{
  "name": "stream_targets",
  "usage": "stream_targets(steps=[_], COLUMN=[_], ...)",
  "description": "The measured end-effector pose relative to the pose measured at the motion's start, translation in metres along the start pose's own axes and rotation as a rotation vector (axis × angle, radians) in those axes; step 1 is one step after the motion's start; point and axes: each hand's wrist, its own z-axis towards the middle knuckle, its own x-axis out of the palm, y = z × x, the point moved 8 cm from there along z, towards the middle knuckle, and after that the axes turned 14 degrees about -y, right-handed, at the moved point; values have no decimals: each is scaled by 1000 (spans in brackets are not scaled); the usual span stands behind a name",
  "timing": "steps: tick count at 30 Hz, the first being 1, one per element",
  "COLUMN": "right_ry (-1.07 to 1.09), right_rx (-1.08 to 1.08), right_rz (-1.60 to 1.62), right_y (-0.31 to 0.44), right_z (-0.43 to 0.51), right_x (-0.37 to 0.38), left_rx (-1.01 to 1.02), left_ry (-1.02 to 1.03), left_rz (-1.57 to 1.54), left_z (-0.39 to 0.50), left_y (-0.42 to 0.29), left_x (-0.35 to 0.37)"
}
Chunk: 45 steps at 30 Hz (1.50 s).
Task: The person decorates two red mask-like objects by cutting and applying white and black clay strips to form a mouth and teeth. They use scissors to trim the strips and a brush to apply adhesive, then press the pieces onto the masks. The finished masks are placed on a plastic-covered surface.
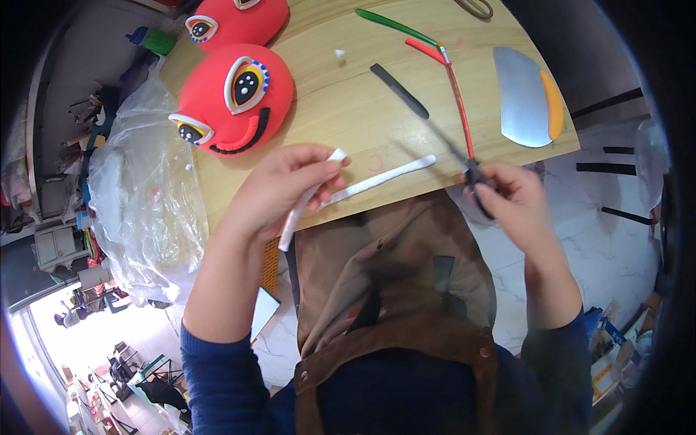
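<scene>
A white strip of modelling clay (297,220) is pinched in my left hand (293,187), one end showing above the thumb and the rest hanging past the table edge. My right hand (508,198) grips black-handled scissors (474,176), whose blurred blades point up and left over the table. Between the hands a second white clay strip (380,179) lies on the wood, its left end hidden behind my left fingers. Left of the hands sits a red rounded clay head (272,117) with large eyes and a curved black and red mouth.
Another red head (247,27) stands behind the first. Toward the right lie a black flat tool (399,91), a green clay tool (396,24), a thin red-handled brush (460,106) and a metal scraper with a yellow grip (523,98). A clear plastic sheet (147,206) hangs at the table's left side.
</scene>
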Motion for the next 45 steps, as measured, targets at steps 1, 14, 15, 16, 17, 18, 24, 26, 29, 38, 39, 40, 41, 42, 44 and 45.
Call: stream_targets(steps=[1, 14, 15, 16, 17, 18, 24, 26, 29, 38, 39, 40, 41, 42, 44, 45], right_ry=[-164, -158, 60, 228, 293, 314, 496, 498, 446, 266, 258, 245, 233, 240, 253, 259], right_rx=[-107, -988, -995, -992, -1038, -1114, -1137, -1123, -1043, -419, -415, -392, -367, -358, -348, -345], right_rz=[-116, -397, -307, -214, -62, 10, 39, -7, -67, 8, 32, 45, 58, 53, 44, 38], right_y=[5, 105, 108, 112, 120, 128, 146, 147, 145, 110, 110, 107, 104, 101, 97, 95], right_z=[5, -22, -33, -43, -55, -63, -83, -82, -69, 29, 38, 47, 56, 63, 78, 83], right_x=[-21, 25, 51, 73, 88, 99, 129, 131, 130, 153, 158, 164, 169, 174, 182, 185], left_rx=[-24, -134, -151, -166, -178, -182, -192, -143, 9, 259, 313, 358, 405, 459, 472, 495], left_ry=[-29, 169, 238, 281, 325, 370, 620, 592, 474, -303, -361, -423, -484, -541, -551, -551], left_rz=[13, -104, -107, -82, -28, 20, 56, 40, 20, -181, -198, -172, -148, -129, -122, -124], left_z=[-5, -57, -62, -67, -70, -74, -97, -97, -95, -65, -61, -56, -52, -50, -41, -37], left_y=[5, 40, 41, 43, 46, 48, 57, 60, 62, 66, 61, 56, 52, 47, 43, 40], left_x=[-7, -21, -13, -8, -2, 2, 16, 11, -11, -122, -130, -137, -143, -148, -151, -152])
